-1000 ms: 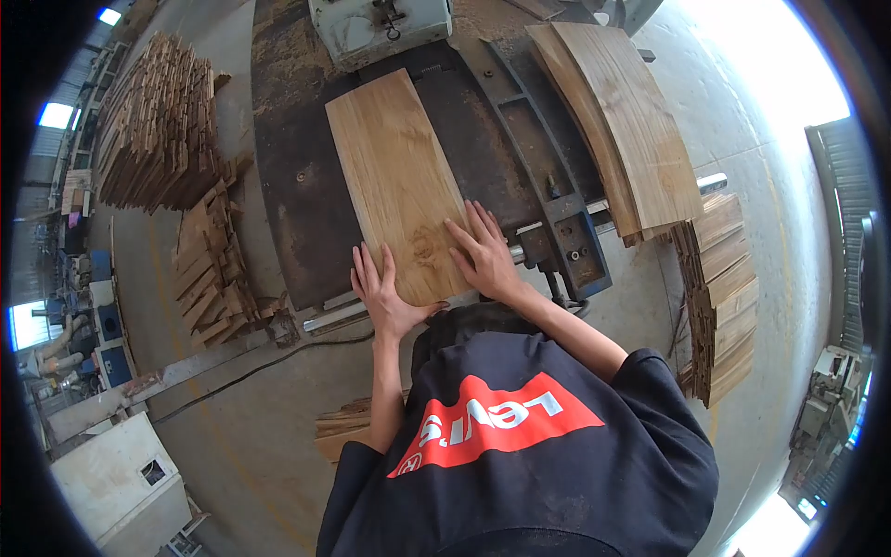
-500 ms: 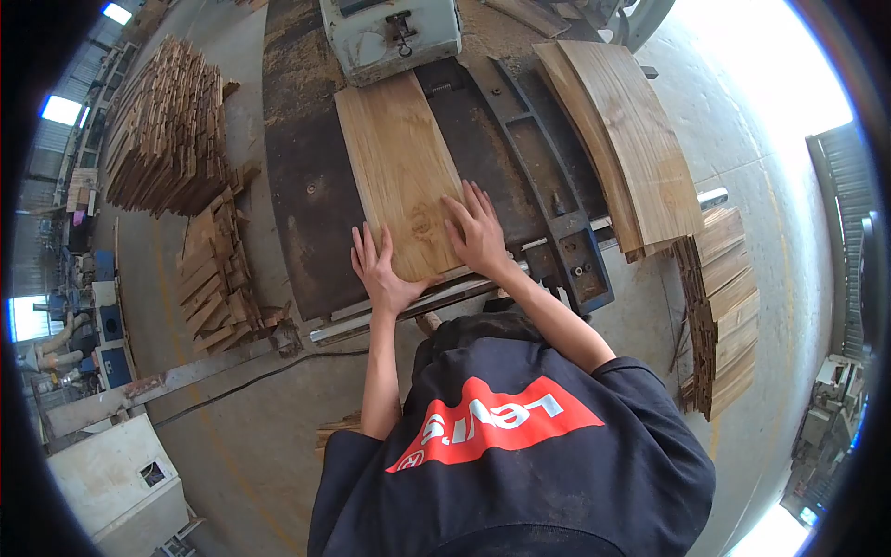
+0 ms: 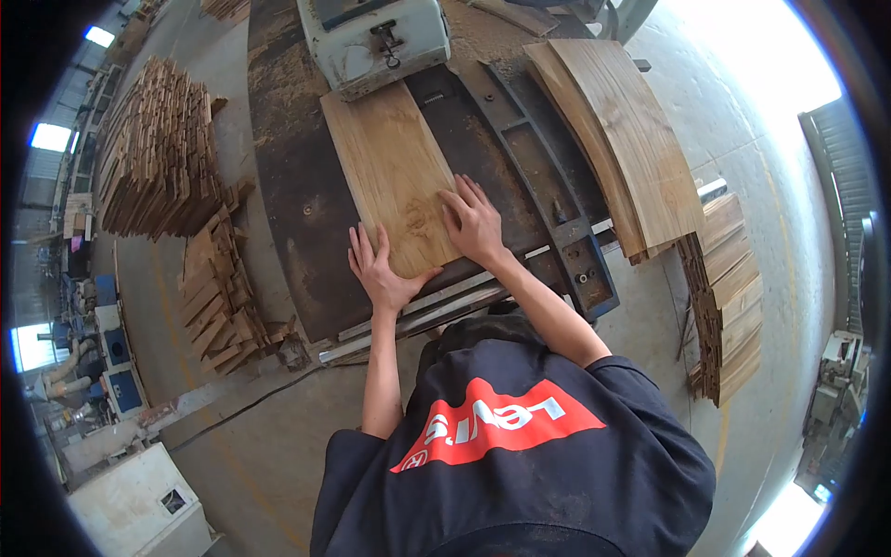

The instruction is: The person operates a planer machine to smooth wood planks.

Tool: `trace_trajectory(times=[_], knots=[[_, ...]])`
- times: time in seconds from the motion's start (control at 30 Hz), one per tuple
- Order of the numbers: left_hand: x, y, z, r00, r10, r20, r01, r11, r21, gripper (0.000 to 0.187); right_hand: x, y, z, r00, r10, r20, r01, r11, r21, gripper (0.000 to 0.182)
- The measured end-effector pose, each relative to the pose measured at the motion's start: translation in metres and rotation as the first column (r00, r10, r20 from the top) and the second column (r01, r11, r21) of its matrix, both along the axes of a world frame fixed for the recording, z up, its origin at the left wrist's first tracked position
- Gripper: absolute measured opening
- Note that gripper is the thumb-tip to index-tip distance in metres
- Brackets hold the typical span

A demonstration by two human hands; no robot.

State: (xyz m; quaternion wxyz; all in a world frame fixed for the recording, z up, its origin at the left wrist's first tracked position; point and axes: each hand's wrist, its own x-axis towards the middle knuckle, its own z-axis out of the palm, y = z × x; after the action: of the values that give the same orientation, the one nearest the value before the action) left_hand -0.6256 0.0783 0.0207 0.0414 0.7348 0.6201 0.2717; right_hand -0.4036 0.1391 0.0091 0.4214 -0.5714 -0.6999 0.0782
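Note:
A pale wooden board [image 3: 394, 162] lies flat on the dark machine table [image 3: 302, 241]. Its far end meets the underside of the grey machine head [image 3: 376, 46], where the edge is hidden. My left hand [image 3: 382, 276] rests at the board's near left corner, fingers spread along the left side and thumb along the near end. On the right side, my right hand [image 3: 476, 223] touches the board near its edge with fingers stretched out. Neither hand is wrapped round the wood.
Right of the board runs a dark metal fence [image 3: 548, 172]. Beyond it lie wider boards [image 3: 636, 139], with a stack of planks [image 3: 729, 297] lower down. Tall stacks of wood pieces [image 3: 158, 153] stand at left. A metal rail [image 3: 408, 320] borders the table's near edge.
The board has slid a little farther under the machine head, with both hands moving along with it. Its near end now sits farther from the front rail. The camera view has shifted slightly.

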Motion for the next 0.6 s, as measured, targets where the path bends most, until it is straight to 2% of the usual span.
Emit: trace_trajectory(times=[0.4, 0.5, 0.57, 0.6], knots=[[-0.012, 0.093, -0.004, 1.000, -0.004, 0.018, 0.004, 1.000, 0.007, 0.138, -0.019, 0.092, -0.006, 0.997, -0.076, 0.008, 0.075, 0.993, 0.088, 0.024], [-0.014, 0.109, 0.000, 1.000, 0.011, -0.018, -0.012, 0.999, -0.036, 0.138, -0.016, 0.107, -0.003, 0.992, -0.120, 0.036, 0.116, 0.987, 0.108, 0.022], [-0.015, 0.121, 0.000, 0.999, 0.035, -0.032, -0.035, 0.999, -0.005, 0.130, -0.021, 0.117, -0.001, 0.991, -0.133, 0.020, 0.131, 0.988, 0.088, 0.022], [-0.015, 0.124, -0.001, 0.998, 0.045, -0.034, -0.045, 0.999, 0.007, 0.126, -0.023, 0.129, -0.013, 0.993, -0.119, 0.008, 0.118, 0.990, 0.082, 0.027]])
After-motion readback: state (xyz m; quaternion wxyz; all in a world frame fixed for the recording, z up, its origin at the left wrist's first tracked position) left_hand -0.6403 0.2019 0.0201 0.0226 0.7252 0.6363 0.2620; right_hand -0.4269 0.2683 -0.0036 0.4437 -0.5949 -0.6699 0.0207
